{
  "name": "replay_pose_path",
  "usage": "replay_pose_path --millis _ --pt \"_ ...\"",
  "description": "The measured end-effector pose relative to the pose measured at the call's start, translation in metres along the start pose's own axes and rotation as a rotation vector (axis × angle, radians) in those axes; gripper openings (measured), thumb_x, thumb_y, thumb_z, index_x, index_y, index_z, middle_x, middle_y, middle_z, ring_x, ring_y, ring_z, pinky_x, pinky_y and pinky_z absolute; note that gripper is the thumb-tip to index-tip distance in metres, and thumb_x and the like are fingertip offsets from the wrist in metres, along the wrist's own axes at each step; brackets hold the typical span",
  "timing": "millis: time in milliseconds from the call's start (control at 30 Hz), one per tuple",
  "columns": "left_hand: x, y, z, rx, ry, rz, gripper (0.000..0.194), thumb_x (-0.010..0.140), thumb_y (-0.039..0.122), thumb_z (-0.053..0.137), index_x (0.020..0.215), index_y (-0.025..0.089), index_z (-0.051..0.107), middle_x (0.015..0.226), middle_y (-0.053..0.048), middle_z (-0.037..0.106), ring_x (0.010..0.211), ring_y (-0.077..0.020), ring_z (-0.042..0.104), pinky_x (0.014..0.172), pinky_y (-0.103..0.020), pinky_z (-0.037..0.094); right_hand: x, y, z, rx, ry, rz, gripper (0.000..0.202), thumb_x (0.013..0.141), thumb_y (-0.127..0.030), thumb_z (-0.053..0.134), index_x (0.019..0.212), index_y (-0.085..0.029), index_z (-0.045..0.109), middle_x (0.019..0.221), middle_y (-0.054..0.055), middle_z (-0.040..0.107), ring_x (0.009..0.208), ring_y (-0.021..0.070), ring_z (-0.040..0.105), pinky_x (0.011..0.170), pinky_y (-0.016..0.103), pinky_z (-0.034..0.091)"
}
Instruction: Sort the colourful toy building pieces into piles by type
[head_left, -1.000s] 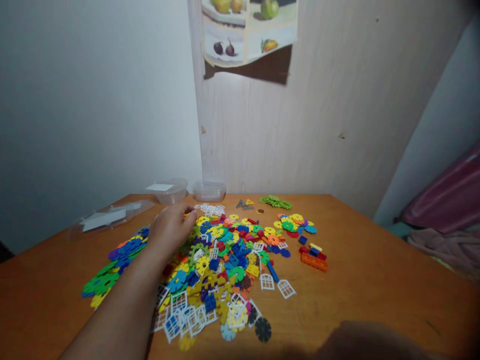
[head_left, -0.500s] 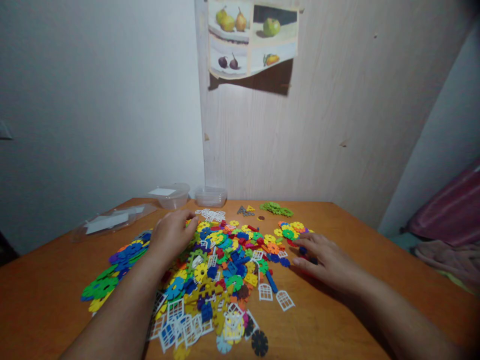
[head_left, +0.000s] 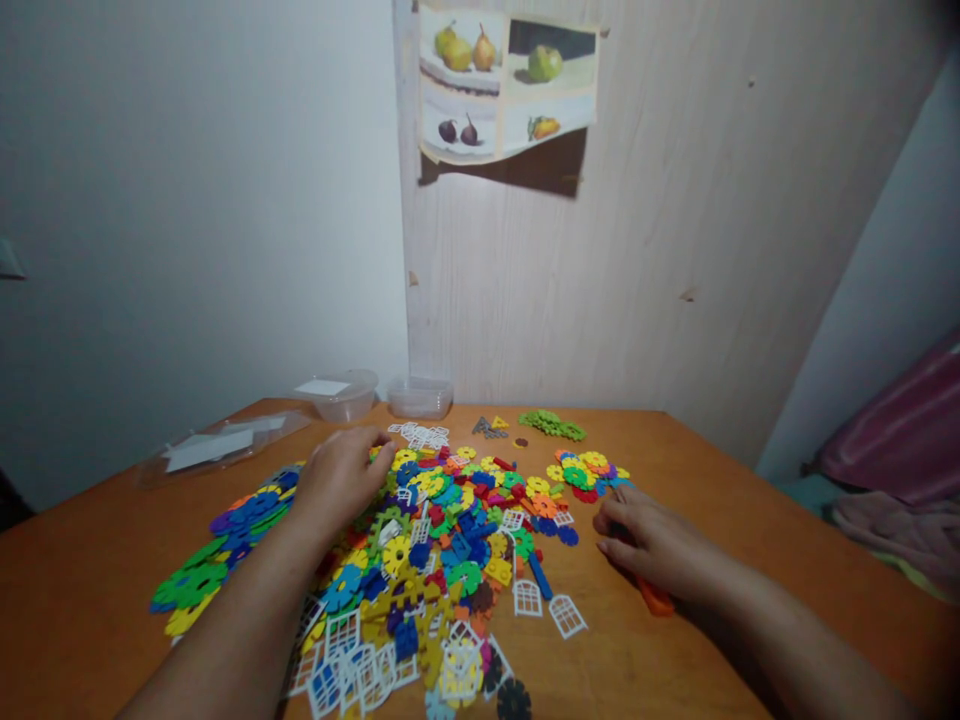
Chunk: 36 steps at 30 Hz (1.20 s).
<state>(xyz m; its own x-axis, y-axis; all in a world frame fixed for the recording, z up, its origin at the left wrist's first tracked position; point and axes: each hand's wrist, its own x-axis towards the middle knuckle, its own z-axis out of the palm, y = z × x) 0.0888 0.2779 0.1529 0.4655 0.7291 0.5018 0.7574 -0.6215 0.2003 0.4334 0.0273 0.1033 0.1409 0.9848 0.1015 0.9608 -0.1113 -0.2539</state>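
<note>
A wide pile of colourful plastic pieces [head_left: 450, 540] covers the middle of the wooden table. My left hand [head_left: 349, 480] reaches over the pile's left side, fingers bent down; its fingertips are partly hidden, and what they may hold cannot be made out. Right of the pile, my right hand [head_left: 637, 530] is low over the table with fingers curled together. An orange piece [head_left: 656, 598] shows beneath its palm side. White window-shaped pieces [head_left: 568, 616] lie near the pile's right front, and a small group of flower discs [head_left: 585, 470] lies just beyond my right hand.
Clear plastic tubs [head_left: 420, 398] and a flat clear package [head_left: 210, 447] are at the back left. Green pieces [head_left: 551, 425], grey triangles [head_left: 489, 430] and white pieces [head_left: 420, 436] lie along the back. Pink cloth [head_left: 892, 430] is beyond the right edge.
My right hand has shifted slightly right and nearer, away from the flower discs, and its fingers have curled in. The orange piece now shows under it. My left hand stays over the pile.
</note>
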Motion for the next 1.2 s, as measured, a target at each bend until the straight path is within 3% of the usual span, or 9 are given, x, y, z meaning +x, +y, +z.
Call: replay_pose_path --millis 300,633,800,967,1067,1200 --pt "-0.001 0.003 0.001 0.019 -0.001 0.019 0.038 0.095 0.045 0.044 0.101 0.021 0.072 0.103 -0.009 0.075 0.098 -0.0283 0.066 0.078 -0.035 0.046 0.015 -0.007 0.001 -0.021 0.177 -0.021 0.024 0.097 -0.035 0.05 0.102 -0.022 0.069 0.104 0.009 0.067 0.099 0.0242 0.058 0.086 0.035 0.043" --pt "-0.001 0.005 0.001 -0.004 0.009 0.039 0.037 0.095 0.046 0.045 0.098 0.022 0.073 0.101 -0.008 0.075 0.095 -0.0272 0.066 0.079 -0.033 0.046 0.048 -0.039 0.006 -0.194 0.114 0.018 0.021 0.092 -0.032 0.056 0.093 -0.021 0.073 0.096 0.01 0.07 0.097 0.0258 0.059 0.081 0.035 0.039" --pt "-0.001 0.004 0.0 -0.003 0.004 0.017 0.04 0.095 0.047 0.043 0.1 0.021 0.073 0.101 -0.009 0.074 0.095 -0.0279 0.066 0.08 -0.035 0.046 0.041 -0.01 0.003 0.107 0.127 0.099 0.019 0.088 -0.032 0.057 0.082 -0.019 0.069 0.085 0.006 0.07 0.079 0.0191 0.06 0.069 0.029 0.04" --pt "0.001 0.002 0.001 -0.024 0.006 0.024 0.041 0.094 0.049 0.043 0.101 0.022 0.073 0.102 -0.008 0.074 0.098 -0.0286 0.065 0.079 -0.036 0.046 0.021 0.027 0.003 0.55 0.065 0.357 0.018 0.082 -0.035 0.06 0.075 -0.018 0.061 0.059 0.0 0.058 0.05 0.0119 0.046 0.047 0.024 0.03" --pt "0.002 0.001 0.002 -0.037 0.002 0.027 0.042 0.093 0.051 0.043 0.1 0.022 0.073 0.101 -0.008 0.074 0.098 -0.029 0.065 0.078 -0.036 0.045 0.014 0.036 0.001 0.656 0.097 0.489 0.016 0.076 -0.033 0.062 0.072 -0.019 0.058 0.054 -0.003 0.052 0.045 0.0094 0.04 0.043 0.022 0.027" --pt "0.003 -0.001 0.002 -0.057 -0.011 0.025 0.044 0.094 0.052 0.043 0.102 0.021 0.073 0.103 -0.008 0.074 0.098 -0.0287 0.065 0.078 -0.036 0.045 0.01 0.039 -0.006 0.69 0.115 0.516 0.013 0.069 -0.029 0.064 0.066 -0.018 0.057 0.052 -0.001 0.051 0.046 0.0094 0.041 0.042 0.022 0.028"
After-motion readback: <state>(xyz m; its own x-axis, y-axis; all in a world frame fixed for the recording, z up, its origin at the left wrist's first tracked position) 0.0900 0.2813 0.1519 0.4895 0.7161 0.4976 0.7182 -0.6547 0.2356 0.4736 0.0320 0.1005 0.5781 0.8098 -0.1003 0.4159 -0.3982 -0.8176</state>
